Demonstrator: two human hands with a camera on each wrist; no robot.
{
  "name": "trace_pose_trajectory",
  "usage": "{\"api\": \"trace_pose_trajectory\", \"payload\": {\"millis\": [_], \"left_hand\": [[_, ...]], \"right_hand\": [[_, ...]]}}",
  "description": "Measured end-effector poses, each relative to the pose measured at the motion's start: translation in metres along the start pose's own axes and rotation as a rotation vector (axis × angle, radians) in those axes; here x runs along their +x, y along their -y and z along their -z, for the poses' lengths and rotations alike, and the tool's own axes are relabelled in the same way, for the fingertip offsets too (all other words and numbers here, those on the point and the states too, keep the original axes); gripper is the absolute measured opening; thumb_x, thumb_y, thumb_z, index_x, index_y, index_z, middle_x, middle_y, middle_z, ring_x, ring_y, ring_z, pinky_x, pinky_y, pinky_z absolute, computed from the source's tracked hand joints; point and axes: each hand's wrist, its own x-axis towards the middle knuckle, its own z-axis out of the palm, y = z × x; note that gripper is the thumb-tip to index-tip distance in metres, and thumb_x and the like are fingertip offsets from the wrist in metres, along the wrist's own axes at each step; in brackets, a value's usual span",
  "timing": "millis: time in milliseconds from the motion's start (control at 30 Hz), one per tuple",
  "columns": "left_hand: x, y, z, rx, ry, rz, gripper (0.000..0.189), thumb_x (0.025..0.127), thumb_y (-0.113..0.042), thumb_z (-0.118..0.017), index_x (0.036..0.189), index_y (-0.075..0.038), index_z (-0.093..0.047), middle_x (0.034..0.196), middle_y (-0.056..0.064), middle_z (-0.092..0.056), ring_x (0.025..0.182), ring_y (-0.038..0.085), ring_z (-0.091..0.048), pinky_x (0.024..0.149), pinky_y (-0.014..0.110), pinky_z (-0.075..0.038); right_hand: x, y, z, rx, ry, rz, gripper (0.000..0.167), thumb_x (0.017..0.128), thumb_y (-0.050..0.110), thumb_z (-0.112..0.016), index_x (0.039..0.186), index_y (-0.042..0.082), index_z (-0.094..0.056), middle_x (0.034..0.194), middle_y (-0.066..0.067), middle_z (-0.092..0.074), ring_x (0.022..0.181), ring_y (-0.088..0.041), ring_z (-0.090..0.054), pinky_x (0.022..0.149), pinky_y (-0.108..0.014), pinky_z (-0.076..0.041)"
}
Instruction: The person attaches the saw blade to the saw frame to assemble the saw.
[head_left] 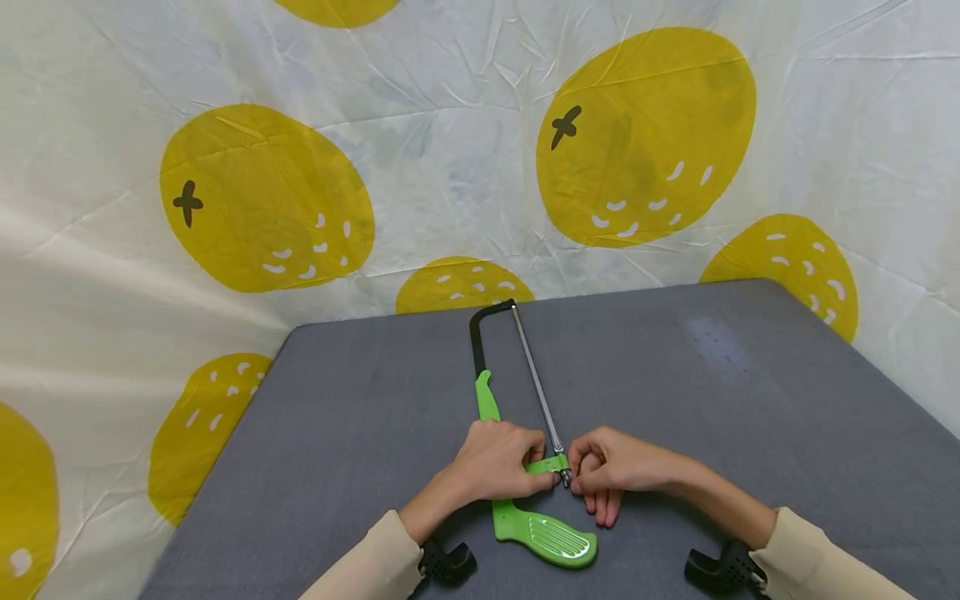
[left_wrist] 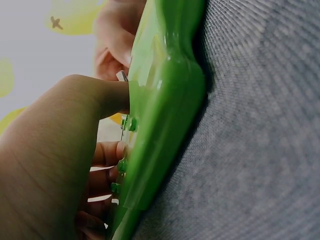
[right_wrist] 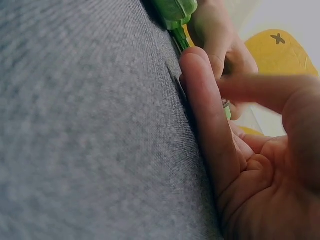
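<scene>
A hacksaw lies flat on the table, its green handle (head_left: 555, 540) toward me and its black frame (head_left: 477, 342) reaching to the far edge. The silver blade bar (head_left: 535, 379) runs along its right side down to a small metal tension screw (head_left: 566, 477). My left hand (head_left: 495, 458) reaches over the green body and grips the green cross-piece (head_left: 551, 464) beside that screw. From the right, my right hand (head_left: 618, 462) pinches at the screw's end with thumb and forefinger. In the right wrist view, a lower finger (right_wrist: 207, 110) stretches along the cloth. The fingers partly hide the screw.
Grey cloth (head_left: 360, 417) covers the table. Behind it hangs a white sheet (head_left: 450, 183) printed with yellow fruit. Black wrist devices sit on the left cuff (head_left: 447, 563) and the right cuff (head_left: 723, 568).
</scene>
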Motion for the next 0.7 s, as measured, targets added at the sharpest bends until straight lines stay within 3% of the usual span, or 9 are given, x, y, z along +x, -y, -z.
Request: {"api": "trace_pose_trajectory", "payload": {"millis": [133,400,700], "left_hand": [[-0.0005,0.0000,-0.0006,0.007,-0.012,-0.003,0.038,0.086,-0.057,-0.070,0.067,-0.031,-0.050,0.056,-0.017,-0.043,0.048,-0.001,-0.039,0.045,0.025,-0.027],[0.0001,-0.0002,0.0001,0.008,-0.009,0.000,0.038,0.085,-0.058,-0.070,0.067,-0.031,-0.051,0.057,-0.018,-0.044,0.048,-0.001,-0.039,0.045,0.025,-0.027],[0.0004,0.0001,0.0018,-0.008,0.011,0.010,0.037,0.086,-0.056,-0.070,0.067,-0.031,-0.050,0.057,-0.017,-0.044,0.048,0.000,-0.040,0.046,0.026,-0.027]], "right_hand": [[0.0001,0.0014,-0.0011,-0.005,-0.004,-0.009,0.018,0.097,0.012,-0.064,0.096,-0.006,-0.060,0.068,-0.007,-0.069,0.055,-0.013,-0.072,0.051,-0.032,-0.058],[-0.0007,0.0015,0.0020,0.032,0.023,-0.010,0.007,0.095,0.000,-0.054,0.099,-0.005,-0.056,0.072,-0.009,-0.069,0.057,-0.014,-0.073,0.053,-0.032,-0.059],[-0.0009,0.0030,0.0012,0.051,0.007,-0.014,0.005,0.095,0.001,-0.058,0.096,-0.004,-0.057,0.071,-0.008,-0.069,0.057,-0.014,-0.073,0.053,-0.032,-0.059]]}}
